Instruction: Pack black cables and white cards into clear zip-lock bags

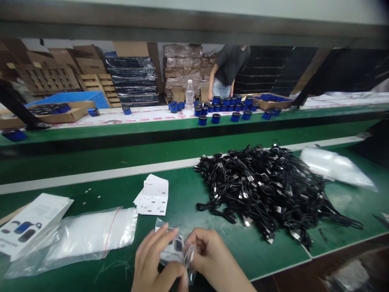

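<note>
A small clear plastic bag (173,253) with a folded printed leaflet in it is held low in front of me, over the green bench. My left hand (154,259) has its fingers along the bag's left side and the thumb at its lower edge. At the bag's right end, my right hand (208,251) pinches the crinkled plastic with curled fingers. Whether anything besides the leaflet is inside cannot be made out. Just beyond my hands lies a loose stack of white printed leaflets (154,194). To the right spreads a big heap of bundled black USB cables (261,186).
Left are a large clear bag (88,235) and printed cards (33,221). A roll of clear plastic bags (337,166) lies behind the cables. Across the line, blue round containers (225,105) and a water bottle (189,95) stand on a shelf. A person (227,69) stands beyond.
</note>
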A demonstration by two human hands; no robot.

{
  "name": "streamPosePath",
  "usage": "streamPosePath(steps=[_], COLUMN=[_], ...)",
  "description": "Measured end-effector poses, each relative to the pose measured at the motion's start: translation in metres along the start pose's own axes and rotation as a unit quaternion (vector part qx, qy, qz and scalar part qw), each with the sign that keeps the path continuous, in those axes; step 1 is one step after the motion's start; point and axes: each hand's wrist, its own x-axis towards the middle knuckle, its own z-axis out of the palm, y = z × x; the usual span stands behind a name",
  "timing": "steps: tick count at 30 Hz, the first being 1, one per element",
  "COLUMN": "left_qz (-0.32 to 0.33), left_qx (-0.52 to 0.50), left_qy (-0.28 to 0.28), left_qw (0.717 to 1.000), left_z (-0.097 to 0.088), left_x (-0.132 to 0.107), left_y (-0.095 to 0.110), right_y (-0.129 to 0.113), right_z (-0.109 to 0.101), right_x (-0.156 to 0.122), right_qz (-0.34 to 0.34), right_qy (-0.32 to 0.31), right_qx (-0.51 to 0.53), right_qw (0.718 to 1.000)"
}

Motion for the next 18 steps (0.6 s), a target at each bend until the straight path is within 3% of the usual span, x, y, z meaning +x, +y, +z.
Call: streamPosePath(steps=[6, 9, 15, 18], left_qz=[0.087, 0.14, 0.101, 0.07], left_qx=[0.056, 0.088, 0.034, 0.023], left_qy=[-0.105, -0.121, -0.116, -0.125], left_qw=[0.989, 0.979, 0.988, 0.989], left_z=[0.001, -0.002, 0.0, 0.002], left_x=[0.011, 0.02, 0.022, 0.019], left_y=[-0.016, -0.016, -0.009, -0.012], right_y=[-0.009, -0.008, -0.003, -0.004], right_z=[-0.006, -0.005, 0.0, -0.002], right_x=[-0.001, 0.0, -0.002, -0.01], right_qz=[-0.016, -0.026, 0.0, -0.057], right_qy=[-0.034, -0.044, 0.033, 0.063], right_qx=[-0.069, -0.089, -0.14, -0.145], right_qw=[0.997, 0.995, 0.99, 0.986])
